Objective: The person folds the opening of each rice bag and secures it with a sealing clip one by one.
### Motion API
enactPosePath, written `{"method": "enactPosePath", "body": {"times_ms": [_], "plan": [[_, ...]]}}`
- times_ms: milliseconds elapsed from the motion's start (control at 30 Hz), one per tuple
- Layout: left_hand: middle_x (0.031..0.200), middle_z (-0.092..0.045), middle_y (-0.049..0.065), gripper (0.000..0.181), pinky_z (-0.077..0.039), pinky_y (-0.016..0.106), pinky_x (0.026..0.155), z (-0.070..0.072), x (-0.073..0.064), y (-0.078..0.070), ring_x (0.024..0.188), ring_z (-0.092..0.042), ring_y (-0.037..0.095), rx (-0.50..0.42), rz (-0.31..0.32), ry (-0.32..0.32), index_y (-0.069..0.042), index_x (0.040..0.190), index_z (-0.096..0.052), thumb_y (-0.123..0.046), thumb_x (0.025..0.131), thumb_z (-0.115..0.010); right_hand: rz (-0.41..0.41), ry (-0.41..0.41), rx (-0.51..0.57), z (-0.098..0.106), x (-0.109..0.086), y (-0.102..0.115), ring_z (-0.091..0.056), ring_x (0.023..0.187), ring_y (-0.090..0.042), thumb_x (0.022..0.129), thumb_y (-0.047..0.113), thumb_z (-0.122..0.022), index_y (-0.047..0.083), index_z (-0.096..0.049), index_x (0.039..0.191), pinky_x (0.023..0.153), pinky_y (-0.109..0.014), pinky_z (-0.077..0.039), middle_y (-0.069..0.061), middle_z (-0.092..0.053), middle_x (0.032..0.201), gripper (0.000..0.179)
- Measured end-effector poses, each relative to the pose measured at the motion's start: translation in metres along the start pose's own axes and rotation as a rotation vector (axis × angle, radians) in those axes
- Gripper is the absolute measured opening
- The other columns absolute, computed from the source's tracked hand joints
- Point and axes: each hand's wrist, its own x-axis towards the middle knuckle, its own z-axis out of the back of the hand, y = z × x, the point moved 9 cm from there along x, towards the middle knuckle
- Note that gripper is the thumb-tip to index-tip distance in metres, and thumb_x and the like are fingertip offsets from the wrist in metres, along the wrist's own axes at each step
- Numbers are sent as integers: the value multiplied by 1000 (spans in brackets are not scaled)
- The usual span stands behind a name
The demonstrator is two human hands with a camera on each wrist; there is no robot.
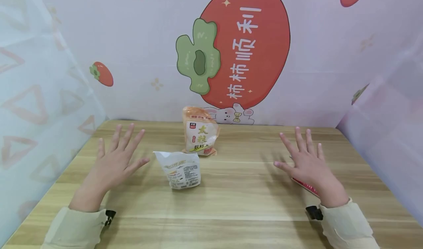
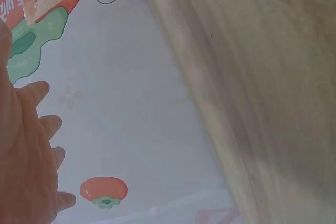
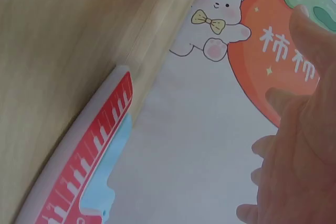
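My left hand (image 1: 114, 166) hovers over the left side of the table with its fingers spread, holding nothing. Over the right side, my right hand (image 1: 308, 170) is spread out too. Beneath it, partly hidden, lies a flat red-and-white item (image 1: 305, 186); the right wrist view shows its thick white edge, repeated white figures on red, and a light blue part (image 3: 107, 169). Between the hands stands a crumpled white printed bag (image 1: 183, 172), closest to my left hand. Behind that bag, an orange-and-white rice bag (image 1: 200, 133) with Chinese lettering stands upright.
The wooden table (image 1: 238, 201) ends against a white back wall cloth (image 1: 142, 50) printed with large persimmons and a rabbit. Pale patterned cloths also close off the left side (image 1: 36, 94) and the right side (image 1: 393, 102).
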Motion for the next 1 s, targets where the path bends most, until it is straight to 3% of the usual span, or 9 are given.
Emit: {"method": "enactPosePath", "body": {"times_ms": [167, 367, 533, 667, 833, 1000], "plan": [[168, 8, 0, 84, 2, 80, 109, -1, 3, -9, 154, 19, 27, -48, -43, 46, -30, 161, -1, -57, 98, -50, 23, -12, 5, -4, 0, 8, 30, 148, -37, 91, 69, -52, 32, -5, 160, 108, -80, 2, -10, 24, 165, 91], [169, -6, 5, 84, -13, 80, 107, -4, 2, -22, 156, 2, 33, -103, -97, 67, -28, 161, -7, -52, 97, -56, 60, 19, 43, -12, 0, 28, 22, 150, -42, 92, 63, -57, 28, -14, 160, 109, -80, -3, -19, 8, 167, 88], [163, -26, 15, 86, -22, 75, 109, -3, 2, -34, 152, -15, 43, -164, -184, 61, -17, 159, -22, -44, 91, -68, 121, 10, 49, -14, 5, 48, 2, 153, -46, 90, 60, -60, 27, -18, 160, 109, -79, -14, -19, -7, 166, 88], [156, -37, 22, 88, -25, 71, 110, -4, 2, -41, 145, -25, 52, -276, -236, 86, -8, 153, -36, -38, 82, -78, 209, -7, 88, -16, 8, 65, -16, 150, -49, 91, 56, -63, 23, -23, 158, 106, -76, -27, -20, -24, 162, 85], [153, -43, 19, 84, -29, 68, 110, -10, 1, -44, 142, -34, 47, -403, -247, 130, -7, 148, -42, -36, 79, -81, 279, 26, 128, -20, 11, 89, -25, 147, -48, 91, 52, -64, 19, -29, 157, 107, -69, -35, -19, -31, 160, 82], [148, -51, 10, 82, -37, 58, 110, -16, 3, -47, 138, -46, 36, -419, -263, 142, -11, 143, -50, -32, 73, -86, 326, 77, 160, -25, 17, 116, -30, 147, -42, 90, 51, -66, 19, -33, 156, 109, -63, -37, -16, -35, 159, 80]]}}
